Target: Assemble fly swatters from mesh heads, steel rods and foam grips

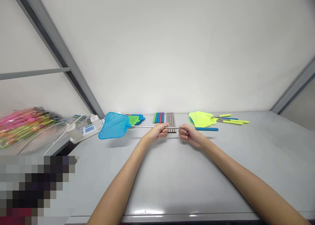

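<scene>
A blue fly swatter point(113, 126) hangs level a little above the table, its mesh head to the left and its blue grip to the right. My left hand point(159, 131) is closed around its thin metal rod left of the middle. Closed on the same rod, nearer the blue grip, is my right hand point(187, 133). Behind my hands lie several metal rods point(171, 120) in a row, partly hidden by the swatter's rod. Just left of them is a row of coloured grips point(158, 117), green, blue and red.
Yellow-green fly swatters point(203, 119) are stacked at the back right, handles pointing right. Loose mesh heads point(135, 120) lie behind the held swatter. At left are a power strip point(90, 130) with chargers and cables, and bagged colourful items point(27, 125). A white wall point(172, 54) closes the back.
</scene>
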{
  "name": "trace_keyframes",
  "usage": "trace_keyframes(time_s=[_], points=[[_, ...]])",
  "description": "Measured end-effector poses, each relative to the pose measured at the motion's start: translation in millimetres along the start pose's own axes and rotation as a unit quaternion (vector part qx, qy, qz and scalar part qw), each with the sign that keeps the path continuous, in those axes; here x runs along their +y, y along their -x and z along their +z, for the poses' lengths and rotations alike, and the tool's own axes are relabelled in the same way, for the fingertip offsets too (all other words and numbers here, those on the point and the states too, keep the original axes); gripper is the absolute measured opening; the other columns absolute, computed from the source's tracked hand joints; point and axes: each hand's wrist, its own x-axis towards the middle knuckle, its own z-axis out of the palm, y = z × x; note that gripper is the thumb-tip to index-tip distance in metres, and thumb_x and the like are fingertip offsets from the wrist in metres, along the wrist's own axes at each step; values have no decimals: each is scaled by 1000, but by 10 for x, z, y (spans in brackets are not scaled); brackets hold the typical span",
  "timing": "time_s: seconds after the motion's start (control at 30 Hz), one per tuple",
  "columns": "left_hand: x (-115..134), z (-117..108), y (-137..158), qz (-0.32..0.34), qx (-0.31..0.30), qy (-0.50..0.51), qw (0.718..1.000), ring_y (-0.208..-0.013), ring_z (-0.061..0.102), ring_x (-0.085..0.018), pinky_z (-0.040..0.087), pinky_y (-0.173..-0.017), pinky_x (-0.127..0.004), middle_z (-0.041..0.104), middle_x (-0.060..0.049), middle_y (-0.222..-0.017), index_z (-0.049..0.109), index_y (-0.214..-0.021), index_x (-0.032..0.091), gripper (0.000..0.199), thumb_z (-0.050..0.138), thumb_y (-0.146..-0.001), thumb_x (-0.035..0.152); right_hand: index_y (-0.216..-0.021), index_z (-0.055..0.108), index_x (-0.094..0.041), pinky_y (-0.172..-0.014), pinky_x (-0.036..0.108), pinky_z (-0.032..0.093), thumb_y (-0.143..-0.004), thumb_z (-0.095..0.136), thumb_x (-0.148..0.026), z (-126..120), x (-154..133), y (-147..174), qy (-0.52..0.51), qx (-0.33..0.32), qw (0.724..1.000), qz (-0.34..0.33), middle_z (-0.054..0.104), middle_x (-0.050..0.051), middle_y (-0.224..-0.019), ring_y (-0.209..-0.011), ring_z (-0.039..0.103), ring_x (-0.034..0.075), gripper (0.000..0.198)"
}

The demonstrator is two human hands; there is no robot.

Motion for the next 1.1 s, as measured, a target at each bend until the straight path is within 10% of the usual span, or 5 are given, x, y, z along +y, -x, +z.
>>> trace_keyframes(time_s=[1.1], points=[[178, 160, 312, 1, 16, -47, 999, -36, 16, -6, 37, -57, -25, 21, 9, -36, 27, -47, 20, 43, 35, -83, 42, -50, 29, -19, -44, 25, 15, -77, 52, -31, -93, -183, 256, 48, -34, 998, -5, 20, -7, -50, -42, 21, 7, 37]])
